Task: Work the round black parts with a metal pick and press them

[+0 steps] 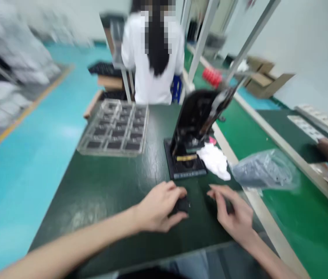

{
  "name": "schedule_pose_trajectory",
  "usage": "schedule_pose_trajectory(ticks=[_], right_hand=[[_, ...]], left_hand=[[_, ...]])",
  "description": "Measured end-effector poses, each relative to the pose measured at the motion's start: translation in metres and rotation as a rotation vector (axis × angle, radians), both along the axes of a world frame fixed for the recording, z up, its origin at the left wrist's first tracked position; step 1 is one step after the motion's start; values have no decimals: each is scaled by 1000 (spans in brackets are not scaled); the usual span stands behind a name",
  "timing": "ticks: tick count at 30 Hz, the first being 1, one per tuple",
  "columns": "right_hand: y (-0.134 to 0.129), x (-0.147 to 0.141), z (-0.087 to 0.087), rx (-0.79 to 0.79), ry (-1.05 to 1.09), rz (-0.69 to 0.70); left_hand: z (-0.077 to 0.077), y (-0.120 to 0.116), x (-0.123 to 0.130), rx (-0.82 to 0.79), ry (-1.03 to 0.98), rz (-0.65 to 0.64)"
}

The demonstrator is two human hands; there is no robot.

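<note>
One small black block (183, 205) lies at the near middle of the dark green table (108, 186), in the grasp of the left hand (159, 207). I see its exposed end, with a small pale mark, pointing right toward the other hand; the fingers hide the rest, so I cannot tell its long axis.

Around it I read bare tabletop on the near side and a strip of open surface between the two hands. Beyond it, the black press stand (187, 170) is near, with a white cloth (214, 161) against its right side. A clear compartment tray (113, 145) sits at the far left, close to the table's left edge. To the right, a pale rail borders the green belt (292, 209), and a clear plastic bag (264, 170) lies across the rail.

Relative to the grip, the block is between the left thumb, on the near side, and the curled fingers, on the far side. The right hand (236, 213) is apart from it, fingers bent and tips drawn together; I cannot tell whether they pinch anything.
</note>
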State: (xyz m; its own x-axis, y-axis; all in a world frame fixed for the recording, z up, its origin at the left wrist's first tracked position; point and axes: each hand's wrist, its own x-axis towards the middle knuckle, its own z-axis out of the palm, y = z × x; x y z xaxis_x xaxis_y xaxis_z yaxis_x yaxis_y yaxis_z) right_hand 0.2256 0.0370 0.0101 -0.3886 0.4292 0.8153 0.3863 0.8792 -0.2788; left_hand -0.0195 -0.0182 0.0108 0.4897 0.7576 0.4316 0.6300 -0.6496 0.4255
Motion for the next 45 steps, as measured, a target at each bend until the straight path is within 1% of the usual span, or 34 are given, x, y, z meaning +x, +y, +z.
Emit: schedule_pose_trajectory(ticks=[1,2,3,4,5,7,11,12,14,16,18,19,20,23,24,26,27,28,30,32,34,36,37,39,41,42,45], right_hand=[[4,3,0,90,-44,9],[10,6,-1,138,-84,18],[15,6,-3,189,-106,17],[19,6,-3,222,-128,17],[23,5,-3,237,-133,25],[25,1,1,213,-113,32],[15,-1,14,46,15,-13],[11,0,18,31,51,-31],[3,4,25,62,127,-53],[-4,8,33,60,150,-19],[-9,9,38,3,96,39],[-11,8,39,-21,81,68],[-13,7,39,-55,82,99],[-17,3,33,-149,159,137],[-18,3,30,-169,179,122],[-17,3,25,-159,156,57],[-16,4,23,-144,131,44],[-15,6,22,-139,107,58],[-11,8,22,-159,38,121],[-8,10,21,-214,-69,206],[-5,11,19,-246,-210,235],[-4,9,14,-247,-281,256],[-5,7,11,-248,-264,246],[-7,2,6,-285,-122,202],[-9,-5,0,-360,23,141],[-11,-9,-2,-407,62,123],[-13,-17,-7,-511,45,132]], left_hand=[[-4,-1,-1,-17,-34,-16],[-9,0,-3,-27,-66,-6],[-15,1,-5,-50,-58,-14],[-19,3,-8,-2,-80,-28],[-23,5,-10,-13,-66,11],[-25,6,-13,-13,-42,20],[-15,5,-13,-16,-22,9],[-12,5,-13,-6,-17,-2],[-7,6,-12,14,14,-23],[-4,8,-11,42,19,-54],[-1,9,-10,28,36,-49],[-1,10,-10,52,41,-66],[0,10,-9,31,61,-67],[2,10,-9,28,67,-67],[2,9,-9,36,68,-70],[3,9,-9,49,66,-75],[2,8,-9,53,67,-78],[2,8,-9,53,66,-78],[2,7,-9,62,65,-79],[3,7,-9,68,67,-81],[3,7,-8,67,74,-77],[3,7,-7,63,88,-68],[2,7,-6,67,92,-65],[2,8,-5,65,96,-66],[1,8,-5,68,96,-72],[0,8,-5,70,99,-72],[1,8,-4,78,106,-61]])
